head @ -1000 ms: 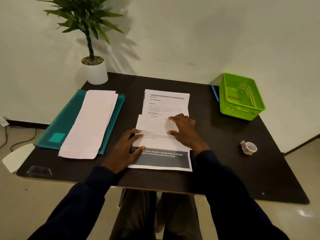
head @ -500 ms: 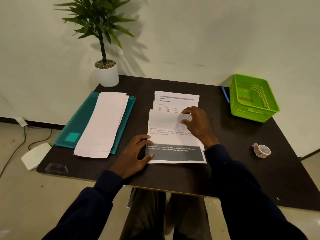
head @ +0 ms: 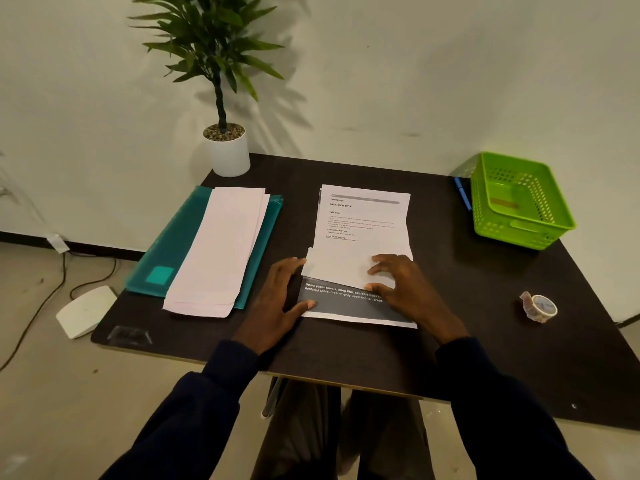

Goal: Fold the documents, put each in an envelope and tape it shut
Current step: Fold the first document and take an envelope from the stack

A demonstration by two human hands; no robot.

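Dark tabletop [head: 485,306] set against a pale wall carries the folding work. One printed document [head: 363,220] lies at the centre, its headings reading "TASK GOAL" and "TASK DESCRIPTION"; the smaller print is too fine to read. A folded white flap [head: 339,271] crosses its lower part, above a grey band [head: 346,303] with white words, partly "cling film, sealable bags". The left hand [head: 277,299] lies spread, fingers at the flap's left edge, thumb on the band. The right hand [head: 405,289] presses down with curled fingers on the flap. Pale envelopes [head: 221,251], at least two, lie stacked on one teal folder [head: 173,244]. One tape roll [head: 540,308] sits well right, one green basket [head: 519,202] behind it, one potted plant [head: 225,133] at the far left corner.
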